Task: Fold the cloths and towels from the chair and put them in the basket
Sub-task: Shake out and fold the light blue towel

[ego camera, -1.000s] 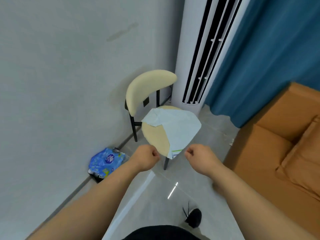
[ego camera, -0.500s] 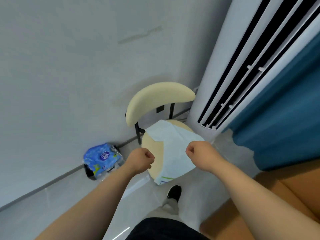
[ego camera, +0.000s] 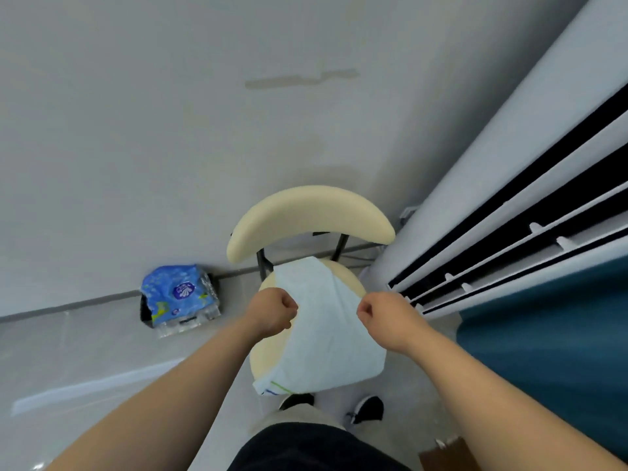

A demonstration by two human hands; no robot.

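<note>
Looking down from head height: dark garment [ego camera: 316, 450] at the bottom edge, with two dark shoes [ego camera: 368, 407] on the pale tiled floor [ego camera: 85, 351] just beyond it. Both bare forearms reach forward over the chair.

Left hand [ego camera: 272, 312] – fingers curled into a fist, at the left edge of the cloth. Right hand [ego camera: 384, 314] – also a fist, at the cloth's right edge. The hands are apart, level with each other, with the cloth between them. No fold of fabric shows inside either fist; whether the knuckles touch the cloth cannot be told.

White cloth [ego camera: 326, 334] lies spread on the round seat of the cream chair [ego camera: 306, 215], covering its right part. The near corner, with a thin green and blue stripe, hangs over the front rim. Bare seat shows on the left.

Left of the chair, against the skirting: blue printed plastic pack [ego camera: 178, 295]. Right: white tower air conditioner [ego camera: 492, 198] with dark slots, blue curtain [ego camera: 543, 334] beside it. Grey wall [ego camera: 170, 113] behind.
</note>
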